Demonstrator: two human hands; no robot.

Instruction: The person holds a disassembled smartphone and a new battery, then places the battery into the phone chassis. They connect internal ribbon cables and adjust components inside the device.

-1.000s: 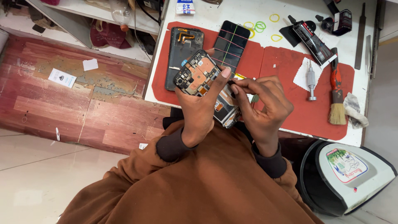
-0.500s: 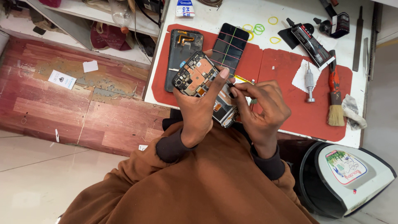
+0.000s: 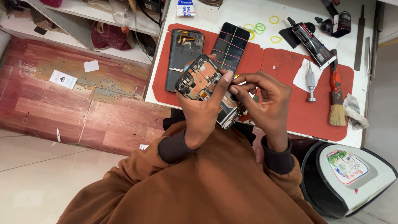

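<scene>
I am looking down past my brown sleeves at a white workbench covered with two red mats (image 3: 309,114). My left hand (image 3: 203,112) is clamped around an opened phone (image 3: 199,79), which I hold tilted above the near edge of the bench, its back cover off so the circuit board with orange and dark parts faces up. My left thumb presses along the phone's right edge. My right hand (image 3: 265,103) is just beside it, its fingertips pinched together against the lower right part of the phone; whether they grip a small part or tool I cannot tell, because the hands hide that spot. On the mat beyond the phone lies a dark back cover (image 3: 182,54) with an orange flex strip, and just to its right a black screen panel (image 3: 230,47) crossed by thin coloured lines. Farther right on the mat, a small metal screwdriver (image 3: 311,83) rests on a white cloth, and near it a brush with a red handle (image 3: 336,101) lies pointing toward me. A black glue tube (image 3: 311,39) lies on the white bench top behind them, with several yellow and green rubber bands (image 3: 265,29) scattered nearby. A white and black bin (image 3: 348,178) stands on the floor at my right.
</scene>
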